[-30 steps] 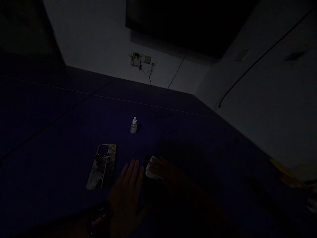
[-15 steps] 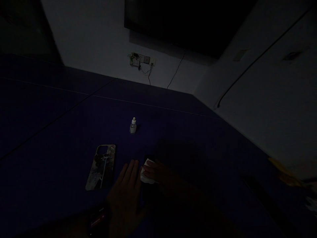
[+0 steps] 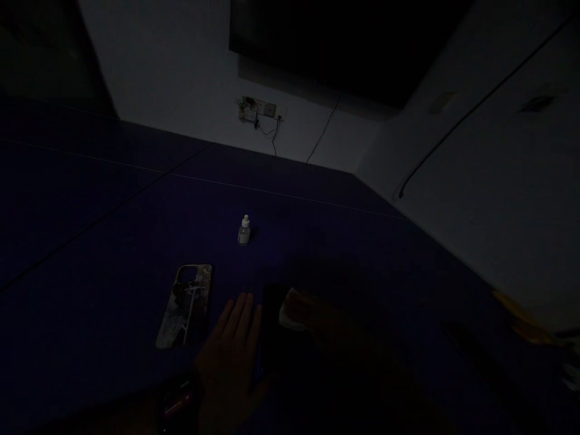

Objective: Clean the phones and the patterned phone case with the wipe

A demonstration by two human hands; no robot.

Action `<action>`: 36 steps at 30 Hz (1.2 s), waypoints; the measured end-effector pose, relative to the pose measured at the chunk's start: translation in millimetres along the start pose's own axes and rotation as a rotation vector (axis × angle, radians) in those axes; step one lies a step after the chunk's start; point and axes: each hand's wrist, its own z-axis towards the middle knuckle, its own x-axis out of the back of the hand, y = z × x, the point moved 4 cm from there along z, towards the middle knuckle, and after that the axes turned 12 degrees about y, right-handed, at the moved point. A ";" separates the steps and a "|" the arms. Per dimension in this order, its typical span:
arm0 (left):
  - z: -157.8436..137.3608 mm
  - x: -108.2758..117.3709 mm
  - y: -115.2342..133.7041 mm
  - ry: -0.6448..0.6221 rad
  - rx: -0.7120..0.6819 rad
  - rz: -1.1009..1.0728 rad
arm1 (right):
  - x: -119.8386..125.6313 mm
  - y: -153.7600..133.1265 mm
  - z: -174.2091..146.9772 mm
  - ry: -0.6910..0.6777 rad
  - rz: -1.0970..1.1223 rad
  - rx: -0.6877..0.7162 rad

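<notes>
The scene is very dark. My left hand [image 3: 233,347] lies flat with fingers stretched forward, along the left edge of a dark, flat phone [image 3: 272,326]; its thumb reaches toward the phone's near end. Under the fingers of my right hand [image 3: 312,314] is a crumpled white tissue [image 3: 290,317], pressed on the right side of the phone. Shadow hides much of the right hand and the phone's near part. To the left of my left hand lies a patterned phone case [image 3: 186,308] with a camera cutout. A small dropper bottle [image 3: 243,232] with a white top stands upright beyond both hands.
All of this rests on a dark blue surface [image 3: 113,241] that reaches the walls. Wall sockets [image 3: 260,109] with a small plant and cables are at the back, below a large black screen [image 3: 344,42]. A yellowish thing [image 3: 521,317] lies at the far right.
My right hand has slid the tissue to the right across the phone, from its left side to its right. The left hand, case and bottle have stayed in place.
</notes>
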 end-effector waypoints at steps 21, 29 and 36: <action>-1.5 -0.5 1.0 -0.011 -0.002 0.019 | 4.8 6.8 -5.2 0.018 -0.018 0.001; -0.4 -0.4 -0.3 -0.038 0.004 -0.005 | -6.6 -4.4 10.1 0.029 -0.006 0.010; -2.1 -0.5 -0.6 -0.054 0.013 0.001 | -4.3 -9.2 9.0 0.025 0.008 0.015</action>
